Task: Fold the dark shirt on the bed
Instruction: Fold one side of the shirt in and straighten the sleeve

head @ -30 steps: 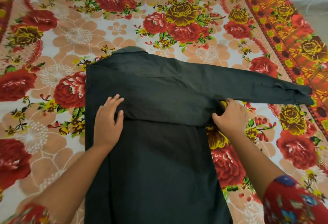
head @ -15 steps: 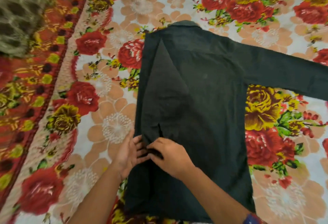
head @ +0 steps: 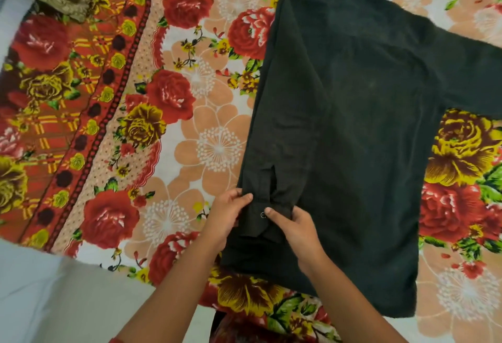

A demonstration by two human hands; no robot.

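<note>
The shirt (head: pixel 361 136) lay back-up on the bed (head: pixel 212 147), one sleeve folded down its side, and both hands, left (head: pixel 226 216) and right (head: pixel 294 230), had fingers clamped on the cuff (head: pixel 264 215), apparently to straighten it.

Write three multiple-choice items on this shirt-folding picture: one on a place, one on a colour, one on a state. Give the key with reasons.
1. Where are both hands on the shirt?
A. collar
B. cuff of the folded sleeve
C. right hem corner

2. What colour are most large roses on the bedsheet?
A. blue
B. red
C. purple

3. How does the other sleeve lie?
A. spread out sideways
B. folded over the back
C. rolled up

Key: B, the left hand and right hand pinch the cuff near the shirt's lower left edge; B, red blooms dominate; A, it runs off to the picture's right edge.
</note>
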